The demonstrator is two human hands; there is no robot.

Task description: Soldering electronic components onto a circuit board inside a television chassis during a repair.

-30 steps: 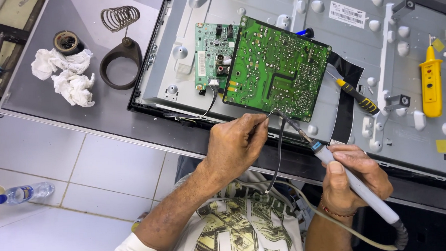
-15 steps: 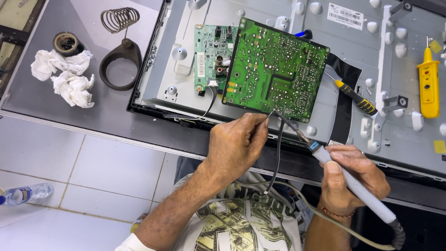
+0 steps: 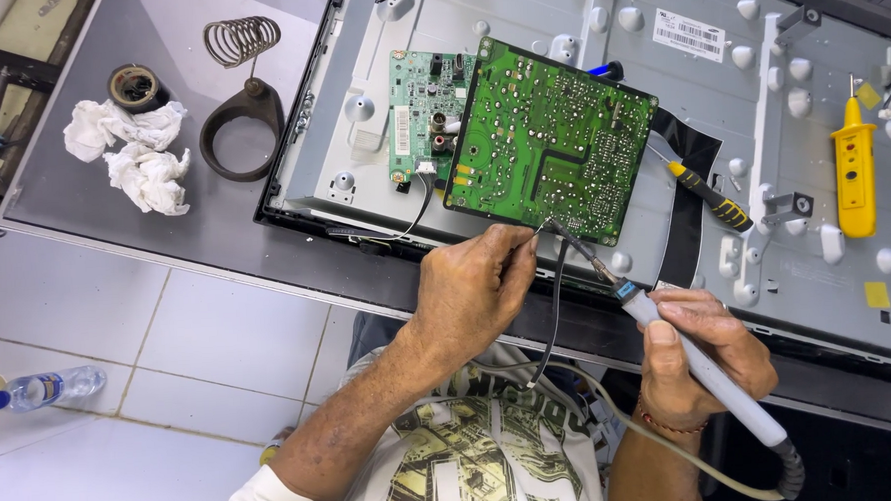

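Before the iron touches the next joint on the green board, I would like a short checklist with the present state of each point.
1. Soldering iron held firmly in right hand: ok.
2. Iron tip at the lower edge of the large green circuit board: ok.
3. Left hand at the same board edge beside the tip, fingers very near hot metal: not ok.
4. Iron cable free, running down past the right wrist: ok.
5. Iron stand within reach on the table: ok.
6. Solder wire in the left grip: cannot tell.
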